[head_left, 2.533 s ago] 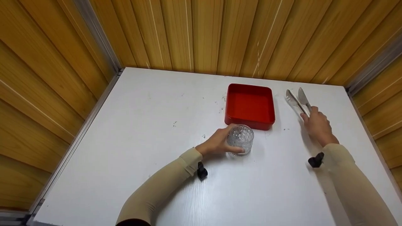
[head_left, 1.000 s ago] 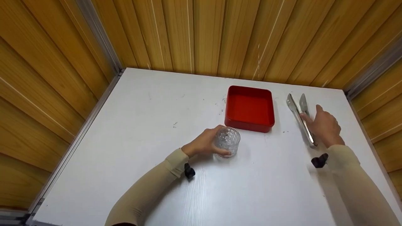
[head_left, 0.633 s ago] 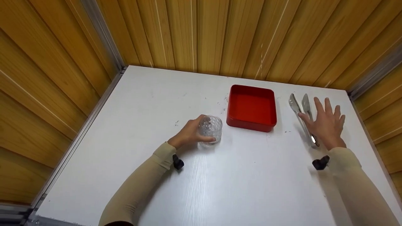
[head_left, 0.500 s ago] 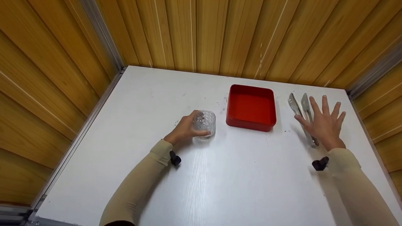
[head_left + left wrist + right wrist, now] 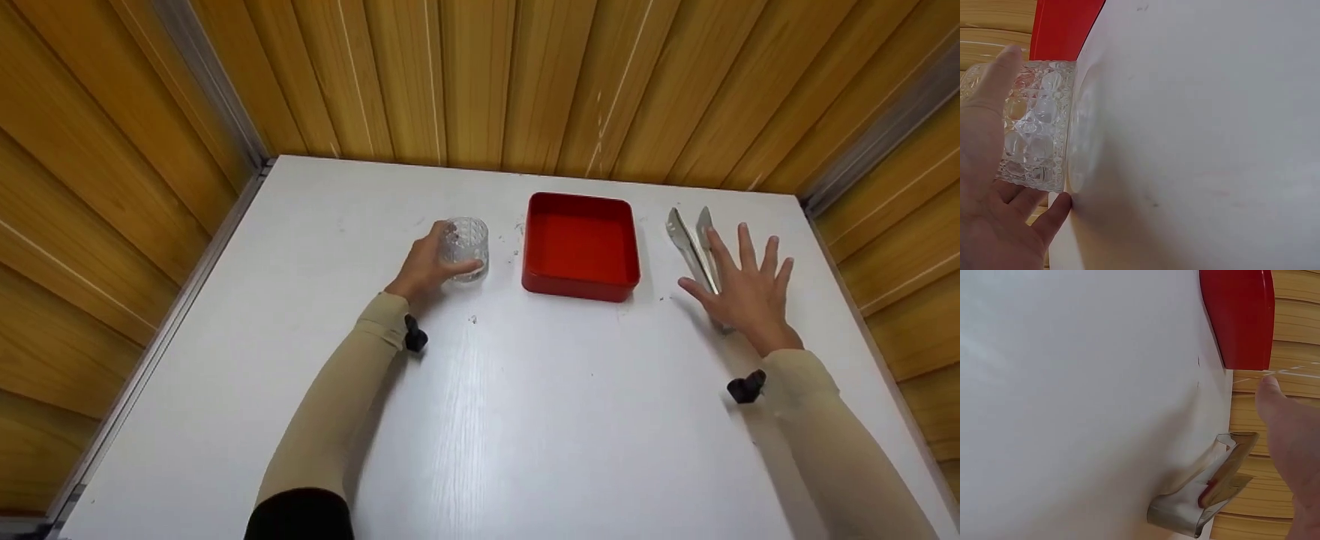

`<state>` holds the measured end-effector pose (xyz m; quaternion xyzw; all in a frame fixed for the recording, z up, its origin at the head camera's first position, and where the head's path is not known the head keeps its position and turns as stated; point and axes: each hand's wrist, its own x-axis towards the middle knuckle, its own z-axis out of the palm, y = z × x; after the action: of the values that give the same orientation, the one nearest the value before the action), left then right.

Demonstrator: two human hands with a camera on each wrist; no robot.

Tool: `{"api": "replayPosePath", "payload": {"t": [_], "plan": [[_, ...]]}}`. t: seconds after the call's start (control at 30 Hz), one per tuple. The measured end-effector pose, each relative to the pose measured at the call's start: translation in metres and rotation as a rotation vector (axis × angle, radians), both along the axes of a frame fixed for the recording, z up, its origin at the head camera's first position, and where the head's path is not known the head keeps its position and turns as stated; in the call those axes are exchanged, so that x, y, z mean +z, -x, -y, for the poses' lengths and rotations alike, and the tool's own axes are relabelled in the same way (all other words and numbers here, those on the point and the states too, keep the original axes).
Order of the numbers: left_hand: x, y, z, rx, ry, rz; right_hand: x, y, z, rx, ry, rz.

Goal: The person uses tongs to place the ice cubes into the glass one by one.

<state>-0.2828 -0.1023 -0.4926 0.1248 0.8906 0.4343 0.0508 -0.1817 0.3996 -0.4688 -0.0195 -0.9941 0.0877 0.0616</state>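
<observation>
A clear, cut-pattern glass tumbler [image 5: 471,244] is held in my left hand [image 5: 421,264], thumb on the near side. In the left wrist view the tumbler [image 5: 1039,126] stands with its base close to the white tabletop, and fingers show past its other side. Over on the right, my right hand [image 5: 752,301] is spread flat, fingers apart, above a pair of metal tongs [image 5: 687,244]. The tongs lie on the table with their arms spread, partly covered by the hand in the head view. Seen from the right wrist, the tongs [image 5: 1176,512] are apart from the thumb.
A square red box [image 5: 577,289], open at the top, sits between the two hands toward the back of the white table [image 5: 525,420]. Wood-look panel walls [image 5: 480,82] rise behind the table and at both sides.
My left hand has carried the tumbler leftward and back, from in front of the red box to its left side. My right hand has let go of the tongs and spread its fingers.
</observation>
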Motion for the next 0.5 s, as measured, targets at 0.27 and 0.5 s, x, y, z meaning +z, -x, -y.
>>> {"api": "replayPosePath", "payload": {"t": [0.27, 0.5], "plan": [[0.003, 0.026, -0.004, 0.065, 0.007, 0.009, 0.003, 0.003, 0.009, 0.017, -0.023, -0.028], [0.003, 0.036, -0.019, 0.097, -0.019, 0.029, -0.001, -0.006, 0.003, 0.014, -0.050, -0.014]]}}
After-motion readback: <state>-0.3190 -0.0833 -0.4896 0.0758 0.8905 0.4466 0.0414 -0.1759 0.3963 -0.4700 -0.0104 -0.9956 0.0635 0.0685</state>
